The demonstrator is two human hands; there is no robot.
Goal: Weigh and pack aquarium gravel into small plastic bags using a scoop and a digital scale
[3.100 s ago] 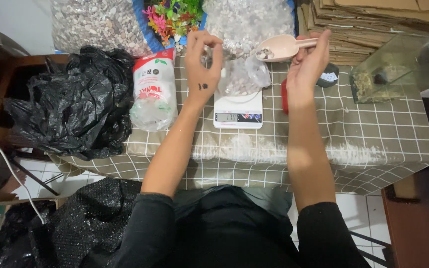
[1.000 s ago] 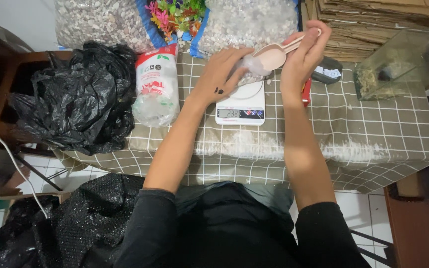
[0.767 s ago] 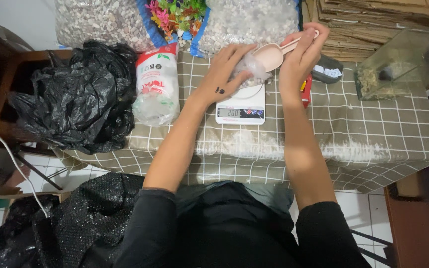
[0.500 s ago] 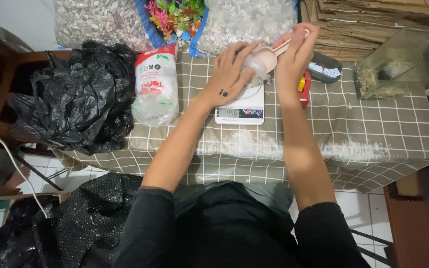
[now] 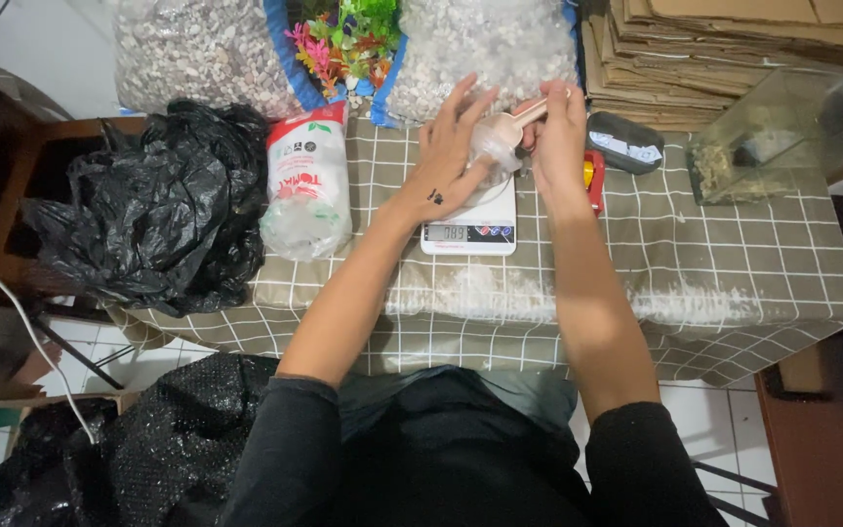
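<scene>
On desk (image 5: pixel 734 263) with checked cloth, near far edge: small white scale (image 5: pixel 468 220). Small clear bag (image 5: pixel 492 146) sits on scale. Left hand (image 5: pixel 451 156) cups bag, fingers spread loose around it. Right hand (image 5: pixel 560 137) pinched tight on handle of pink scoop (image 5: pixel 511 121), scoop bowl at bag mouth. Red and white packet (image 5: pixel 304 181) lies left of scale. Black plastic bag (image 5: pixel 139 220) at left desk end. Two big bags of pebbles (image 5: pixel 480 49) behind. Glass tank (image 5: pixel 763 141) at right.
</scene>
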